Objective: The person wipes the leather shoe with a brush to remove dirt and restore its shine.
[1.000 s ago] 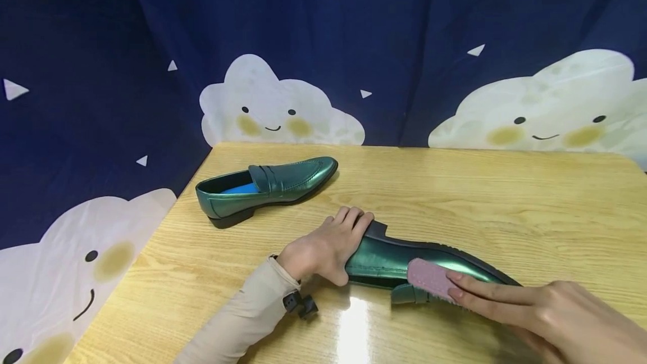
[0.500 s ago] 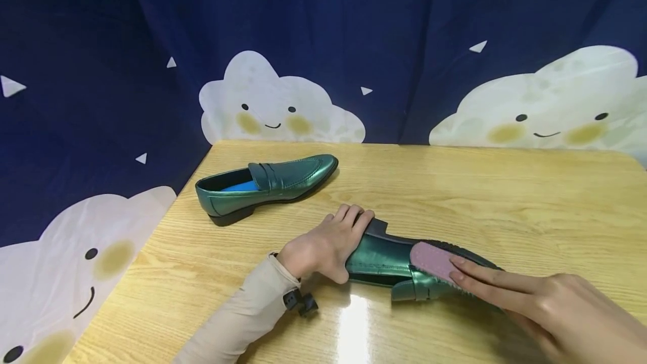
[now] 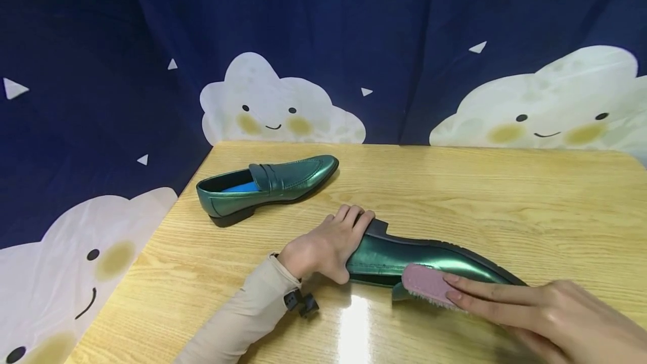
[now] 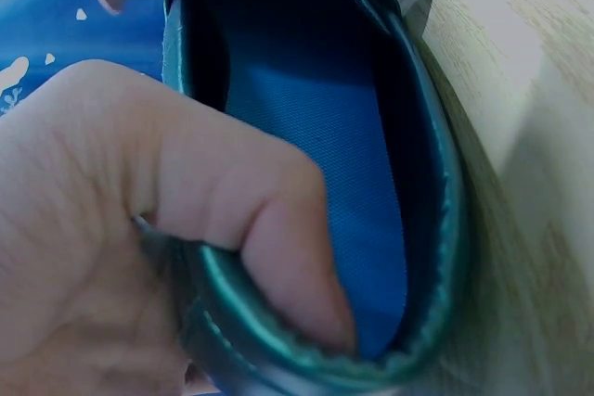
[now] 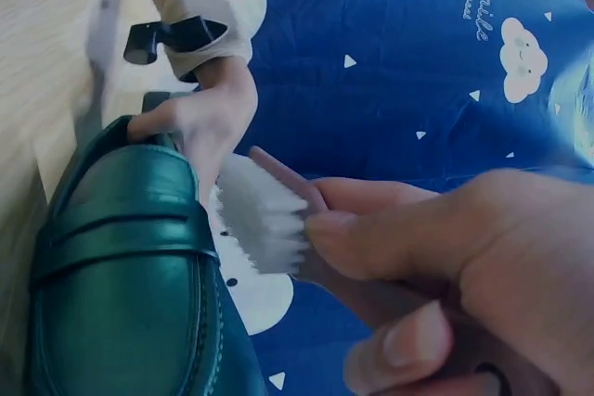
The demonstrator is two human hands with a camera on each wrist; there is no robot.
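A metallic green loafer lies on its side on the wooden table, its dark sole toward the back. At the heel my left hand grips it; the thumb is hooked inside over the rim, against the blue insole in the left wrist view. My right hand holds a pink-backed brush in front of the loafer's upper side. In the right wrist view its white bristles face the shoe, with thumb and fingers pinching the handle. Part of the strap and toe is hidden behind brush and hand.
The matching green loafer stands upright at the table's back left, toe to the right. Behind the wooden table hangs a dark blue curtain with smiling clouds. A small black device sits at the left wrist.
The brush went up toward the sole edge half a second ago, and is now back lower, near the shoe's opening. The left hand and both loafers have stayed in place.
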